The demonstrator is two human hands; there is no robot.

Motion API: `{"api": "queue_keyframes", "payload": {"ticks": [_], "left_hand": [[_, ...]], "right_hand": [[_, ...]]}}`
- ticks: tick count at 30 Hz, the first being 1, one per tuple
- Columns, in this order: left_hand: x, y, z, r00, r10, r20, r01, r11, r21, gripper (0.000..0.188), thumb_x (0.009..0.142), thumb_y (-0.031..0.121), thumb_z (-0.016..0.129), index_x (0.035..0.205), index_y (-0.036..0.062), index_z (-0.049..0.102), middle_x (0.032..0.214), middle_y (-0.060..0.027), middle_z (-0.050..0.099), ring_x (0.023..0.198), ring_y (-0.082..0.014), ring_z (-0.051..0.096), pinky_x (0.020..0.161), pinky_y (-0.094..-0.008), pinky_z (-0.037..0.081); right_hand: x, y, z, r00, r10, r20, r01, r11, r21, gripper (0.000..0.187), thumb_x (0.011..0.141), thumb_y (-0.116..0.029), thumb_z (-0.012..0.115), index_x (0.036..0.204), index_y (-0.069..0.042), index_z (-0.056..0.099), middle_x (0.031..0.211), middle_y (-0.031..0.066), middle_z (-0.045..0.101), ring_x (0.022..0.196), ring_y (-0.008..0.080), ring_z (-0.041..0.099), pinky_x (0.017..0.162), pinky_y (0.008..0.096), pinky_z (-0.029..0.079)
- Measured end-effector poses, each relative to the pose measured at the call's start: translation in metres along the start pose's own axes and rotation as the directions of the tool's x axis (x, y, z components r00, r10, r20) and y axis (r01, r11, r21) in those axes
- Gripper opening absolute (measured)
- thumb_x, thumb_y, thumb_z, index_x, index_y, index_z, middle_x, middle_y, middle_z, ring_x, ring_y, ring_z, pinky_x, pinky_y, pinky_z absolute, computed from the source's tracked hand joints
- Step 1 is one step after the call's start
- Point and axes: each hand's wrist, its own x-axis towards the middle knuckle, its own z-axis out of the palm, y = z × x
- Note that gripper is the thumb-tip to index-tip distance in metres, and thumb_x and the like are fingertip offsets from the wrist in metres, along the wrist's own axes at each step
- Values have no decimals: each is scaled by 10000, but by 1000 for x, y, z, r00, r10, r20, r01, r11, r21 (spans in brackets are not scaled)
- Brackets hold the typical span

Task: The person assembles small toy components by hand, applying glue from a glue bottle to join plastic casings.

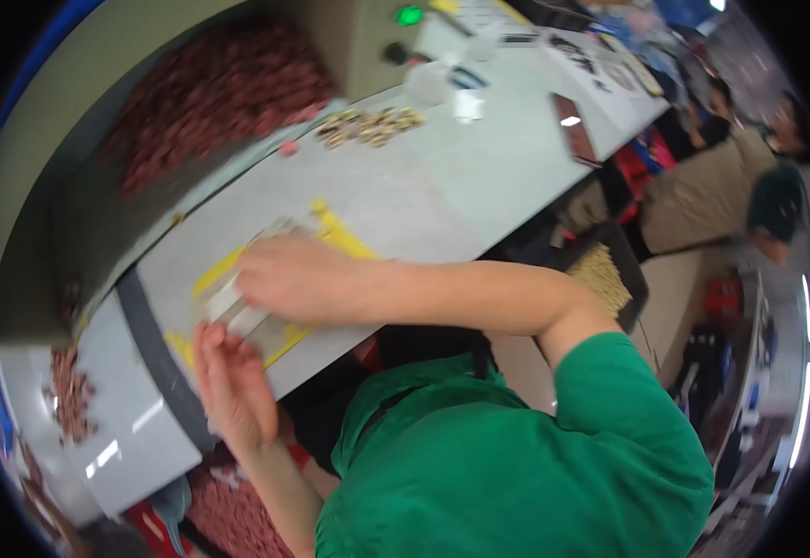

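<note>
My right hand [293, 277] reaches across to the left, its fingers closed on a pale rectangular block [234, 305] that is blurred by motion. The block is over an area of the table marked with yellow tape [342, 232]. Below the block's near end, my left hand [238, 386] is half turned palm up, fingers apart and slightly bent. Its fingertips come close to the block; whether they touch it I cannot tell. Small pale bits lie just beyond my right hand, too smeared to name.
A big heap of small dark red pieces [228, 93] fills the machine's recess behind the table [507, 177]. Brass-coloured pieces [368, 126], a white cup [428, 84] and a phone [575, 130] lie farther right. A tray of yellowish pieces [602, 279] and a seated person [712, 195] are at right.
</note>
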Motion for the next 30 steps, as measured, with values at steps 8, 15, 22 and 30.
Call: {"api": "queue_keyframes", "payload": {"ticks": [8,15,22,30], "left_hand": [[3,-3,8,993,-110,-48,111,994,11,306,990,160,493,1261,20,480,1098,-28,565,1009,-128,542,887,-279,434],[-3,5,7,990,-122,-74,122,993,1,294,988,168,500,1239,17,501,1101,-37,575,991,-118,546,881,-277,440],[-9,-13,14,975,214,-57,-179,913,367,247,965,93,531,1190,-10,531,1123,-64,598,1014,-112,568,904,-262,454],[-7,-1,6,1000,18,-16,-14,971,238,336,962,86,531,1283,-2,490,1136,-83,591,1061,-137,563,922,-275,460]], "right_hand": [[-2,-19,-24,850,476,225,-455,448,769,179,917,-89,552,1069,1,583,999,60,609,910,123,600,789,259,476],[9,-43,-12,948,304,100,-304,759,575,172,920,-96,574,1061,1,576,973,72,598,847,140,600,758,266,488],[3,-59,2,852,516,91,-366,462,808,154,868,-50,605,1013,-3,583,914,111,572,796,214,592,703,306,491],[1,-44,-9,986,130,-105,-83,928,364,252,813,-103,680,1038,-30,592,980,99,583,888,255,571,762,337,489]]}}
